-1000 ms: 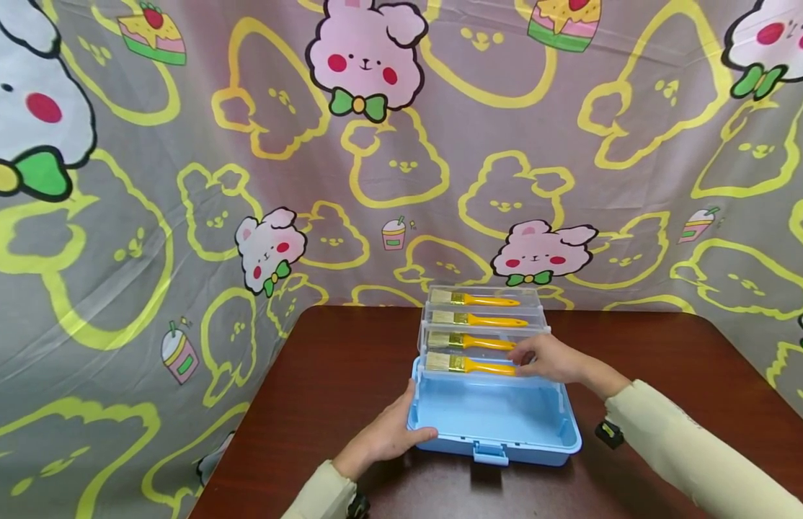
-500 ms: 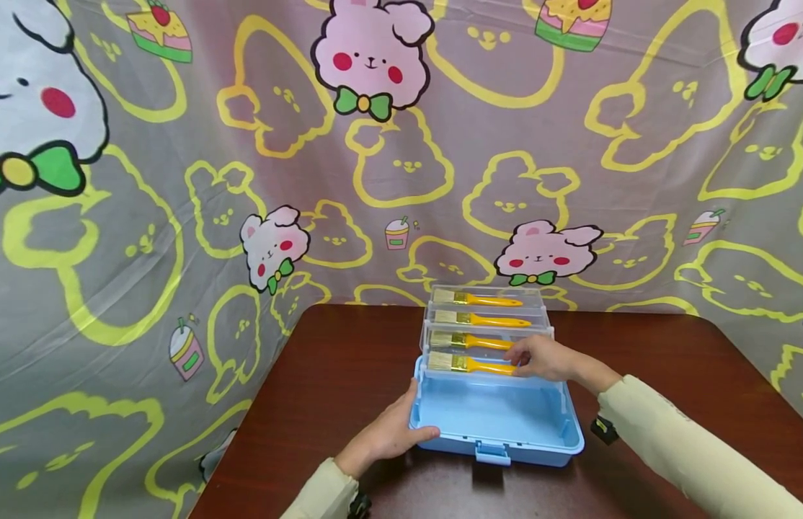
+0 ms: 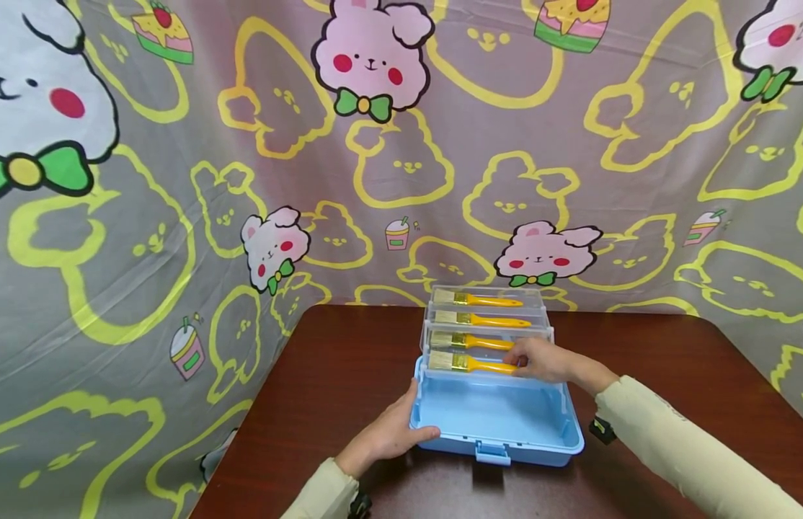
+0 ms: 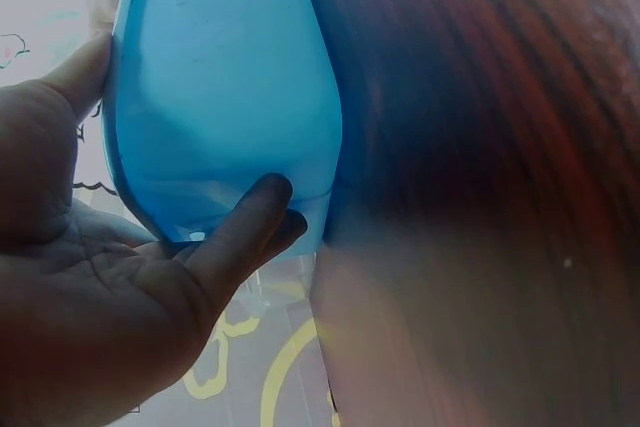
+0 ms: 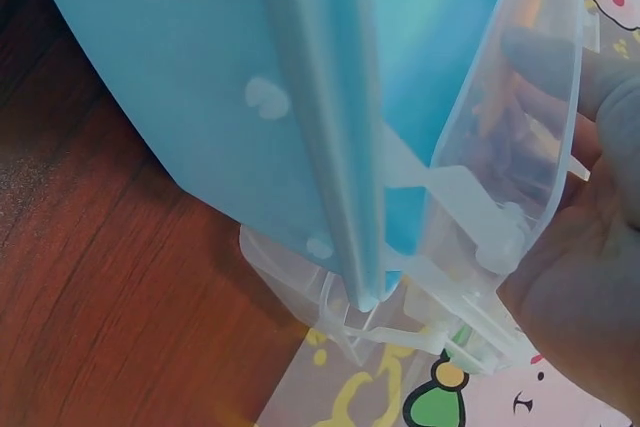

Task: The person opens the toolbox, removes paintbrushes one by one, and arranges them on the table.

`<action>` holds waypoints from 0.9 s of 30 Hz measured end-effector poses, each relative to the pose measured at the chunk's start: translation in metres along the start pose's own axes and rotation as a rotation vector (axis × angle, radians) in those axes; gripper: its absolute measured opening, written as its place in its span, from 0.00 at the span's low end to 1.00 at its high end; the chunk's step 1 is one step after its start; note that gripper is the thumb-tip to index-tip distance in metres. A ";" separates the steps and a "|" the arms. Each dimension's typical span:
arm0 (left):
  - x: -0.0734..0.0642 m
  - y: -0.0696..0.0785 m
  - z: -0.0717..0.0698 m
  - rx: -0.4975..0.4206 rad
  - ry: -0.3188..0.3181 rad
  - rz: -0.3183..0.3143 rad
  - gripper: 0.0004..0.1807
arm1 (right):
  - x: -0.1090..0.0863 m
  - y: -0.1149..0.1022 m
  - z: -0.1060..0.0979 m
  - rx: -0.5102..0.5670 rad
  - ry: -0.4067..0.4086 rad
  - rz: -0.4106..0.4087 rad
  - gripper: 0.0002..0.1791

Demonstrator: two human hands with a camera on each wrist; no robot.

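Flat paintbrush with a yellow handle, a gold-coloured metal band and pale bristles [image 3: 486, 367] lies in the lowest row of clear plastic stepped trays [image 3: 539, 318], its bristles to the left and the right end of its handle between the thumb and fingers of the right hand [image 3: 548, 359], which pinch it from the right.

Nearest is the light-blue plastic latch [image 3: 492, 453], at the middle of the near wall of a light-blue rectangular plastic box [image 3: 495, 409] that stands open on a glossy red-brown wooden table [image 3: 343, 360]. The left hand [image 3: 390, 430] is spread around the box's near left corner, thumb at the near rim and straight fingers along the left outer wall; the paintbrush lies to its far right.

The trays rise at the box's far side. Beyond the pinched brush, a second yellow-handled paintbrush [image 3: 486, 343] runs with its handle end just beside the right fingers. Farther still lie a third [image 3: 502, 321] and a fourth [image 3: 495, 300], both apart from the hand, bristles left. Behind the table hangs grey cloth printed with yellow outlines and rabbit faces [image 3: 401, 130].
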State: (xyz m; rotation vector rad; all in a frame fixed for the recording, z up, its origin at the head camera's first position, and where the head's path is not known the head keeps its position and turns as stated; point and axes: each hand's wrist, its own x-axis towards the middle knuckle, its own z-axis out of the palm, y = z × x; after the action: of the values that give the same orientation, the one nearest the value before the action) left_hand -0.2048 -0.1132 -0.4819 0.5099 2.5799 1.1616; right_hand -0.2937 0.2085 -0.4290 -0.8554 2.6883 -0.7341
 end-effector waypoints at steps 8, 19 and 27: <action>0.000 0.000 0.001 0.005 0.007 -0.002 0.56 | -0.001 0.000 0.000 -0.052 0.007 0.041 0.13; 0.000 0.001 0.001 0.012 0.005 -0.016 0.56 | 0.001 -0.002 0.002 -0.053 0.053 0.047 0.12; -0.001 0.001 0.002 0.048 0.008 -0.038 0.56 | 0.005 -0.003 0.008 -0.047 0.071 0.042 0.14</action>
State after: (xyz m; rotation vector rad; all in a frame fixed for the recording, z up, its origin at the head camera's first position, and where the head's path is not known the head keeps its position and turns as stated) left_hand -0.2025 -0.1117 -0.4820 0.4657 2.6186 1.0939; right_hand -0.2932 0.2006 -0.4344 -0.7961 2.7875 -0.7071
